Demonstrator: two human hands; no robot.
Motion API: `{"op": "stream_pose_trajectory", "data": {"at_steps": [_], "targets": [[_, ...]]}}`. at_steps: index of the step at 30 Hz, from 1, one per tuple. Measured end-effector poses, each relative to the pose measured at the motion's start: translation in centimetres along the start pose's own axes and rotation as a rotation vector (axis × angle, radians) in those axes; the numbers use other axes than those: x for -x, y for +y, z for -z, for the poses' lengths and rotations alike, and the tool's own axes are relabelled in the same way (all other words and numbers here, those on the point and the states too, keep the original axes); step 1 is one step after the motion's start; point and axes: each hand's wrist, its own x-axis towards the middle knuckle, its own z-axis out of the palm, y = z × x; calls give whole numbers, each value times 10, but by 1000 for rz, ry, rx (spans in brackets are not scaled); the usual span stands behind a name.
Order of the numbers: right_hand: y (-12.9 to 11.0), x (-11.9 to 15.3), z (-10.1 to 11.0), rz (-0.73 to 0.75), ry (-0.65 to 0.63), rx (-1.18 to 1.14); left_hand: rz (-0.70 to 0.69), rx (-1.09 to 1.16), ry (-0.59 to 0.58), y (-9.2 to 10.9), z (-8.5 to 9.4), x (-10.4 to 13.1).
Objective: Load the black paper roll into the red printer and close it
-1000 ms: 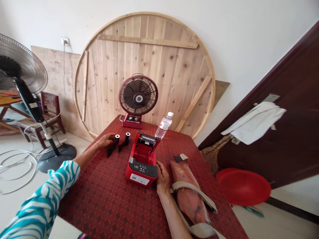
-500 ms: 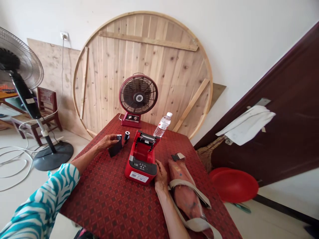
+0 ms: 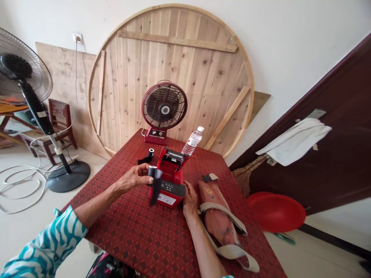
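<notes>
A red label printer (image 3: 171,179) with its lid open stands in the middle of the red patterned table (image 3: 136,231). My left hand (image 3: 136,177) holds a black ribbon roll (image 3: 154,181) in the air just left of the printer's front, with a strip of black film hanging down from it. My right hand (image 3: 189,199) rests against the printer's right front corner. A second black roll (image 3: 148,155) lies on the table behind, to the left of the printer.
A small red table fan (image 3: 164,112) and a tilted water bottle (image 3: 193,141) stand at the table's far end. A brown bag with straps (image 3: 223,226) lies right of the printer. A standing fan (image 3: 26,96) and cables are on the floor left, a red basin (image 3: 276,212) right.
My left hand lifted one black roll off the table and carried it right and toward me, up to the printer's front. My right hand stayed by the printer.
</notes>
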Motion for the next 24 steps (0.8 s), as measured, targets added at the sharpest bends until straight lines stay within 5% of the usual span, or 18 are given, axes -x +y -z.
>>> {"op": "stream_pose_trajectory", "data": {"at_steps": [6, 12, 15, 18, 24], "targets": [[-28, 12, 6, 157, 140, 65, 70, -18, 25, -3, -19, 15], [-70, 40, 9, 699, 37, 208, 93, -77, 58, -9, -32, 24], [-74, 44, 6, 810, 15, 258, 22, -145, 7, 4, -39, 16], [-66, 38, 7, 735, 65, 247, -63, -307, -45, 21, -41, -3], [-36, 19, 20, 307, 205, 73, -89, -724, -146, 34, -34, -51]]}}
